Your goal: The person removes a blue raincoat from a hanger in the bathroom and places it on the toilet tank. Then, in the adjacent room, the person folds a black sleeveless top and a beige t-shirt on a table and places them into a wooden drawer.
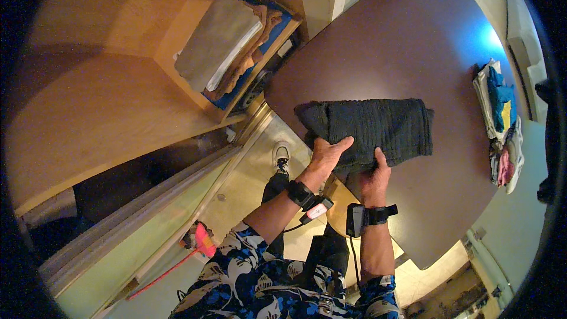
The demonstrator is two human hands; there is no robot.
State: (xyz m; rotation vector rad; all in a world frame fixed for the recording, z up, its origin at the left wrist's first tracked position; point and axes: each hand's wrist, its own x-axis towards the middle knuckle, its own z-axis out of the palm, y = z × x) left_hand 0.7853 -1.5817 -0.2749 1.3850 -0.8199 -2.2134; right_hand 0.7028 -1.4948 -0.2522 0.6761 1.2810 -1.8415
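A folded black garment [381,127] with a creased, ribbed-looking surface is held in both of my hands over the near part of the brown table. My left hand [326,156] grips its near left corner, thumb on top and fingers out of sight beneath. On the near edge, my right hand [376,182] pinches it the same way, thumb up and fingers hidden below. Whether the garment's far side touches the table, I cannot tell.
Brown table [407,41] with a curved right edge. Folded clothes [499,103] lie along that edge. At upper left, a wooden cabinet [88,94] holds a stack of folded clothes [215,44] in grey, white, brown and blue. A pink-red object with a thin handle [204,241] is low left.
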